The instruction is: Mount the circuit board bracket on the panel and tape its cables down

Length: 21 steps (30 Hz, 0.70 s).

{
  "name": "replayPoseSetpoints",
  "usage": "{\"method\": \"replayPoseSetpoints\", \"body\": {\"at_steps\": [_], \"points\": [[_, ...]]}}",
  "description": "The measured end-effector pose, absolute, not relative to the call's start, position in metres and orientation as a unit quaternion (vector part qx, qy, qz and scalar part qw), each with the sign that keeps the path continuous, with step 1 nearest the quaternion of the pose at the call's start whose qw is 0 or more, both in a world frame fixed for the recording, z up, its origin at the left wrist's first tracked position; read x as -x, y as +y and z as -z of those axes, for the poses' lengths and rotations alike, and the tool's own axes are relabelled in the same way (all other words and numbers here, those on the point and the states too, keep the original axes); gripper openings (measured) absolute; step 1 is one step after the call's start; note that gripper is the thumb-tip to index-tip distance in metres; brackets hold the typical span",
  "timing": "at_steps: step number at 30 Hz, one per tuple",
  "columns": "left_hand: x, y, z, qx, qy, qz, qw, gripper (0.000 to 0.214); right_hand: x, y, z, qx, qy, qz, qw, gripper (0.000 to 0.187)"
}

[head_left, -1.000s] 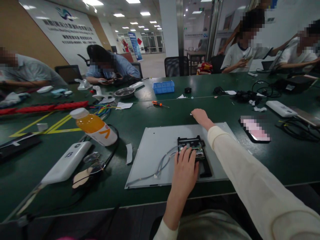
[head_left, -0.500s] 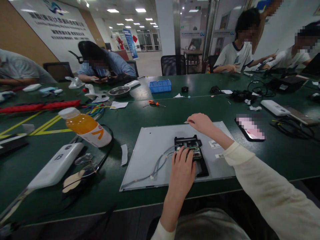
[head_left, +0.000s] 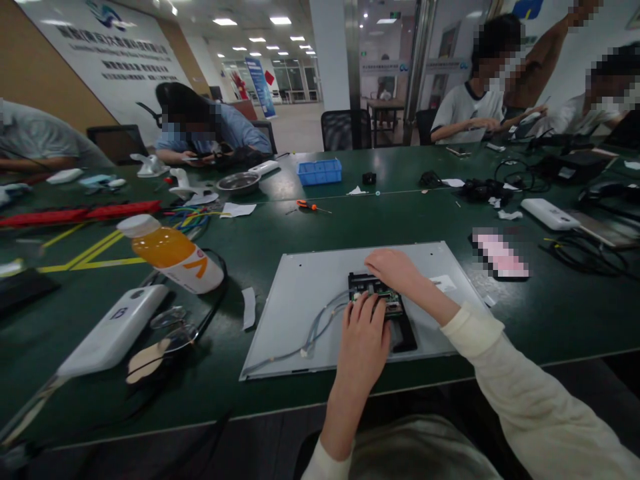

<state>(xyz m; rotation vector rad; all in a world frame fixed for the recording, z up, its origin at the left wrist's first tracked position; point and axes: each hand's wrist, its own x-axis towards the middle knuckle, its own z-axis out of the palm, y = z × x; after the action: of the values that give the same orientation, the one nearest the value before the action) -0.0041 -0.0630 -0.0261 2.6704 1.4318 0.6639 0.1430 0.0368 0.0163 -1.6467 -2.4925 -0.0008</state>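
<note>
A grey metal panel [head_left: 305,300] lies flat on the green table in front of me. A black module with a small circuit board [head_left: 400,313] sits on the panel, and a grey cable [head_left: 323,327] runs from it to the left. My left hand [head_left: 364,337] lies flat on the module's near end, fingers stretched out. My right hand [head_left: 395,270] hovers over the module's far edge with fingers curled down; I cannot make out anything in them.
An orange juice bottle [head_left: 173,253] lies left of the panel, beside a white power bank [head_left: 113,330] and glasses [head_left: 170,323]. A phone [head_left: 497,257] lies to the right. A blue bin [head_left: 320,171], an orange screwdriver [head_left: 307,207], cables and seated people are across the table.
My right hand has drawn back from the table beyond the panel's far edge to just over the black module. My left hand has stayed on the module.
</note>
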Motion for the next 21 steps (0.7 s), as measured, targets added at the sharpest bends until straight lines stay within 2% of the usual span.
{"method": "replayPoseSetpoints", "body": {"at_steps": [21], "points": [[0.005,-0.063,0.026,-0.858,0.468,-0.211,0.020,0.035,-0.137,0.037,0.007,0.519,-0.846,-0.032,0.121,0.027]]}}
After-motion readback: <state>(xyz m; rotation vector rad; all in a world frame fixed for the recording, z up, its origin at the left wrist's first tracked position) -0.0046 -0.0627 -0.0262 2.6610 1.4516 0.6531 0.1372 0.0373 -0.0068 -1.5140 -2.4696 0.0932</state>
